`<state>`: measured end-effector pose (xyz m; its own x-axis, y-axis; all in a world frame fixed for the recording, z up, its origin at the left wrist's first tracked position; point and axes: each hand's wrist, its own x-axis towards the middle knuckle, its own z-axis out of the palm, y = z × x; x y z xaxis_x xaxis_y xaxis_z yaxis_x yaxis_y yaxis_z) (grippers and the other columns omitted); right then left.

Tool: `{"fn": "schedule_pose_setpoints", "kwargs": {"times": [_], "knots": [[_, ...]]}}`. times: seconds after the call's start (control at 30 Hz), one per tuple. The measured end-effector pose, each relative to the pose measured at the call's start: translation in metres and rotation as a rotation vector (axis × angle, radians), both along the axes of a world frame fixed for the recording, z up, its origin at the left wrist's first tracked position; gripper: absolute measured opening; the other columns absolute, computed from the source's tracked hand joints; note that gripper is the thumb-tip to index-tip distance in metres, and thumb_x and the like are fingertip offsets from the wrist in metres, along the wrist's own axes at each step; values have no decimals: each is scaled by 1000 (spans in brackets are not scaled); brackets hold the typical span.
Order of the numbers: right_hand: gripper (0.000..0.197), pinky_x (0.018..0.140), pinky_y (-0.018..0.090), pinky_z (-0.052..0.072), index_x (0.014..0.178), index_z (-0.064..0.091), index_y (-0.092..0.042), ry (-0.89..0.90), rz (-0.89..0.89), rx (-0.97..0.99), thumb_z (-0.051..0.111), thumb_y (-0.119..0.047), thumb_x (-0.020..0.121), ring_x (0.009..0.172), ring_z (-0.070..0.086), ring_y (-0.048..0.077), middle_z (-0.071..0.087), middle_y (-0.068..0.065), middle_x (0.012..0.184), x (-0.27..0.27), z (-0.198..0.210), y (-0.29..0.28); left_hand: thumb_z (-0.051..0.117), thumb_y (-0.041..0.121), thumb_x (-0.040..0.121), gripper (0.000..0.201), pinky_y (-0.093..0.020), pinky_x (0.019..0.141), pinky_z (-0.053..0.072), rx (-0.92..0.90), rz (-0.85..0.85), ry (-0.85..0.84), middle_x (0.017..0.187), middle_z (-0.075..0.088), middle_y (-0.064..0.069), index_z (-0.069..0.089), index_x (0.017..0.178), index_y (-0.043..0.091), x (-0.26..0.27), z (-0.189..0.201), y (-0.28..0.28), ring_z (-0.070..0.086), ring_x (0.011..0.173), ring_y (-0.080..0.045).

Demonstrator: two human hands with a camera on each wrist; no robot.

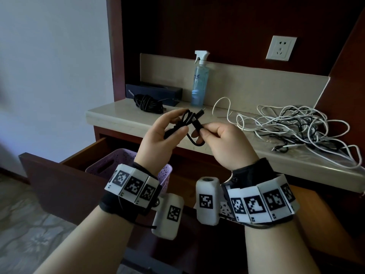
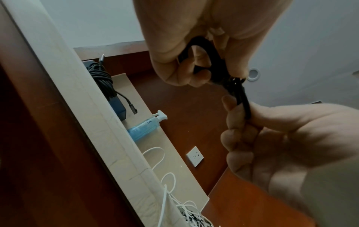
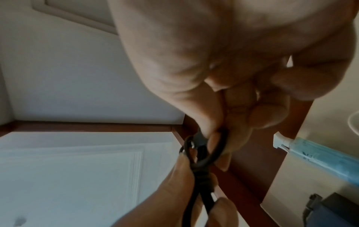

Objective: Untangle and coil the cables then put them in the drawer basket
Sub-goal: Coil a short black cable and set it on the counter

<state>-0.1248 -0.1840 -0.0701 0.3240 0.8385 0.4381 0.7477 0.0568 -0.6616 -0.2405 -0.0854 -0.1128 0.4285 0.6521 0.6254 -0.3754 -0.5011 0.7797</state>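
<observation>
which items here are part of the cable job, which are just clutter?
Job:
- short black cable, held by left hand and right hand
- tangled white and black cables on the counter
- coiled black cable
- purple basket in the open drawer

Clutter:
- spray bottle
- dark box
- wall socket

Left hand (image 1: 158, 135) and right hand (image 1: 227, 141) raised together, fingers (image 1: 203, 133) curled, pinching.
</observation>
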Motion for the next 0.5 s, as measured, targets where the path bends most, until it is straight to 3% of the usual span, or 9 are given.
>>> {"fn": "schedule_pose_setpoints", "kwargs": {"times": [0.1, 0.17, 0.23, 0.37, 0.43, 0.5], "knots": [[30, 60, 6, 34, 68, 57, -35, -94, -18, -60, 50, -22, 94, 69, 52, -2, 58, -18, 65, 1, 3, -2, 60, 9, 89, 29, -8, 66, 39, -13, -29, 8, 75, 62, 21, 60, 106, 33, 2, -3, -4, 54, 65, 7], [31, 54, 9, 33, 64, 57, -34, -146, -38, -63, 52, -23, 93, 62, 51, -2, 56, -19, 56, 2, 4, -4, 55, 2, 91, 29, -6, 64, 38, -2, -43, 51, 65, 60, 25, 58, 102, 28, 0, -3, -8, 53, 62, 10], [25, 52, 9, 35, 70, 63, -31, -84, -37, 5, 55, -24, 92, 56, 51, -6, 57, -20, 54, 1, 2, -6, 54, 2, 91, 28, -5, 63, 38, 17, -42, 79, 65, 60, 26, 57, 101, 28, -4, -1, -10, 53, 62, 10], [20, 64, 14, 42, 72, 68, -26, 70, -92, 143, 58, -25, 89, 66, 57, 2, 65, -15, 65, -2, -7, -7, 58, 13, 92, 24, -13, 67, 39, 82, 28, 158, 74, 59, 28, 57, 100, 36, -6, 0, -7, 52, 65, 7], [22, 66, 17, 43, 68, 65, -28, 65, -146, 200, 58, -25, 89, 67, 59, 3, 65, -15, 65, -4, -11, -5, 59, 20, 91, 22, -17, 67, 40, 99, 66, 184, 78, 58, 28, 55, 97, 41, -6, -3, -10, 50, 63, 6], [19, 68, 24, 46, 71, 67, -23, 3, -210, 272, 59, -24, 88, 70, 61, 7, 67, -11, 67, -7, -15, -3, 59, 18, 91, 24, -13, 66, 39, 129, 107, 195, 81, 58, 25, 53, 95, 41, -6, -5, -13, 50, 62, 7]]}}
